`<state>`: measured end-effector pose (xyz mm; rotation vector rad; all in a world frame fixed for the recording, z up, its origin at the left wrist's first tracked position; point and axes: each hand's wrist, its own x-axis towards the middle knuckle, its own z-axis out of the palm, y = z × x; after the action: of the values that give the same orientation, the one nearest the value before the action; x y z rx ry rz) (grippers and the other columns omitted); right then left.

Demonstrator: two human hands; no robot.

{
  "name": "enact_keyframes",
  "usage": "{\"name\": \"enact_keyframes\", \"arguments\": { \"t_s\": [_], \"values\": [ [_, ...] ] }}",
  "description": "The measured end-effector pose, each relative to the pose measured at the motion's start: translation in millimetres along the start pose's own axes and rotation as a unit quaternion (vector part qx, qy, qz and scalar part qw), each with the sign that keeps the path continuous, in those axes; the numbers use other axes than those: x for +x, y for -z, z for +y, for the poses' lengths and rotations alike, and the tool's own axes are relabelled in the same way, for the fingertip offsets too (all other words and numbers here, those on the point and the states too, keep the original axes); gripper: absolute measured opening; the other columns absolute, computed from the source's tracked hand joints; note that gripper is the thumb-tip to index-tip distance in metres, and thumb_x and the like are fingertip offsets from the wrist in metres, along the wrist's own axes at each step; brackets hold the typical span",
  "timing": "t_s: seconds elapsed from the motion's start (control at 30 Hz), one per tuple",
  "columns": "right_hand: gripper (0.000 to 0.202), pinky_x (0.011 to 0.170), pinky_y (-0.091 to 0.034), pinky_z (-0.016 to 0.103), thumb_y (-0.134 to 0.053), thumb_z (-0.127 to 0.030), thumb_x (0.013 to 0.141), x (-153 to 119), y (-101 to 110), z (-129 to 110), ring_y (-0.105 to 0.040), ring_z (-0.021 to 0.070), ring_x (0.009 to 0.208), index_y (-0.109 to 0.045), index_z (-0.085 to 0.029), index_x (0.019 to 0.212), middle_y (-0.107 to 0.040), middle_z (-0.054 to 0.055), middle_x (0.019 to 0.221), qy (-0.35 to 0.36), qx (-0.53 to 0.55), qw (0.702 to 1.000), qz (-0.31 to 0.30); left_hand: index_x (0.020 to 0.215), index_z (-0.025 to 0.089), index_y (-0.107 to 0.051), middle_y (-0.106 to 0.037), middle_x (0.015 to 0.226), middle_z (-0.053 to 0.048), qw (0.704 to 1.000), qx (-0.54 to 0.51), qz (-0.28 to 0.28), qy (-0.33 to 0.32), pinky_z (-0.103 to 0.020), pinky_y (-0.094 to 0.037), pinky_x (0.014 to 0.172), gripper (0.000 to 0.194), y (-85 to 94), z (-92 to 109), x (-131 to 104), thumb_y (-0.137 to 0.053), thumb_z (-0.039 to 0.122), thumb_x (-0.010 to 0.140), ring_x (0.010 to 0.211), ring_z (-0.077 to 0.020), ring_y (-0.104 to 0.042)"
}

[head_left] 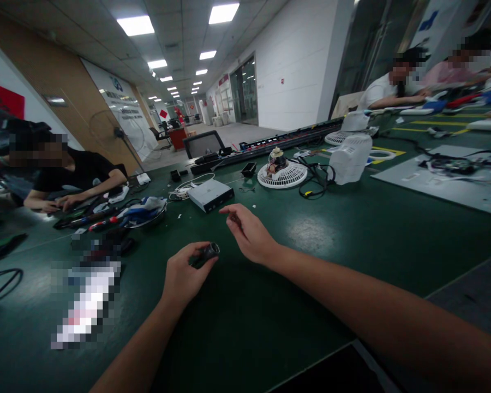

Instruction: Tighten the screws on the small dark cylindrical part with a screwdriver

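My left hand (pixel 188 275) is closed around a small black cylinder (pixel 211 251), gripped between thumb and fingers just above the green table. Its round end, with a lighter rim, points to the right. My right hand (pixel 249 234) hovers to the right and a little farther off, not touching the cylinder. Its fingers are curled toward the thumb, and a small brownish patch shows between them; I cannot make out what it is. Beyond both hands lies a flat silver box with a black front (pixel 210 195), like a disc drive.
Behind stand a white fan grille with a motor (pixel 282 173), a white plastic housing (pixel 351 158) and black cables (pixel 317 183). A bowl with blue cloth (pixel 147 212) and tools lie left. A grey board (pixel 445 180) is at right. People sit at both sides.
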<state>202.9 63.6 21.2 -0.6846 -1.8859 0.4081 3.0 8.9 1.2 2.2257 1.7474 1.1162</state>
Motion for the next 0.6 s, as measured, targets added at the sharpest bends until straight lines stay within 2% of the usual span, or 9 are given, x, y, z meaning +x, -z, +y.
{"name": "enact_keyframes", "arguments": {
  "t_s": [0.1,0.2,0.27,0.37,0.47,0.6],
  "values": [
    [0.019,0.091,-0.046,0.038,-0.046,-0.027,0.099,1,2,-2,-0.055,0.0199,0.103,-0.059,-0.022,0.111,-0.056,0.008,0.114,-0.005,0.058,0.998,0.039,0.105,0.024,-0.069,-0.075,0.092,-0.002,1.0,0.014,0.013,0.023,-0.036,-0.058,0.075,0.03,1.0,-2,0,-0.074,0.033,0.076,0.079,-0.02,-0.07],
    [0.019,0.082,-0.047,0.035,-0.046,-0.035,0.099,0,0,-1,-0.056,0.0174,0.089,-0.061,-0.022,0.1,-0.056,0.005,0.099,-0.033,0.091,0.991,0.089,0.106,0.023,-0.068,-0.074,0.091,-0.003,0.999,0.024,0.025,0.034,-0.036,-0.057,0.073,0.032,1.7,-4,0,-0.072,0.037,0.078,0.078,-0.0204,-0.07],
    [0.023,0.074,-0.047,0.032,-0.044,-0.04,0.099,0,-3,3,-0.055,0.0151,0.078,-0.059,-0.022,0.098,-0.056,0.003,0.09,-0.062,0.14,0.983,0.1,0.108,0.022,-0.067,-0.074,0.089,-0.003,0.999,0.022,0.029,0.037,-0.036,-0.057,0.071,0.035,1.4,-5,0,-0.072,0.04,0.078,0.076,-0.0205,-0.07],
    [0.027,0.067,-0.047,0.029,-0.045,-0.047,0.098,1,-7,11,-0.055,0.0135,0.07,-0.057,-0.022,0.097,-0.057,0.001,0.083,-0.108,0.224,0.965,0.081,0.11,0.022,-0.066,-0.074,0.087,-0.003,0.999,0.015,0.028,0.044,-0.034,-0.058,0.066,0.038,0.4,-7,0,-0.071,0.042,0.078,0.073,-0.02,-0.07],
    [0.029,0.068,-0.049,0.03,-0.05,-0.049,0.095,1,-9,16,-0.058,0.0135,0.07,-0.057,-0.021,0.091,-0.059,0.001,0.08,-0.128,0.273,0.952,0.053,0.109,0.023,-0.066,-0.074,0.09,-0.003,0.999,0.014,0.027,0.044,-0.032,-0.057,0.063,0.037,0.1,-5,-1,-0.071,0.041,0.078,0.073,-0.0198,-0.07],
    [0.027,0.07,-0.049,0.03,-0.053,-0.045,0.094,1,-10,16,-0.06,0.014,0.071,-0.057,-0.02,0.089,-0.061,0.001,0.077,-0.128,0.278,0.952,0.012,0.106,0.023,-0.067,-0.074,0.09,-0.002,0.999,0.013,0.023,0.031,-0.035,-0.058,0.072,0.033,0.5,-2,0,-0.073,0.037,0.077,0.075,-0.0196,-0.071]
  ]
}}
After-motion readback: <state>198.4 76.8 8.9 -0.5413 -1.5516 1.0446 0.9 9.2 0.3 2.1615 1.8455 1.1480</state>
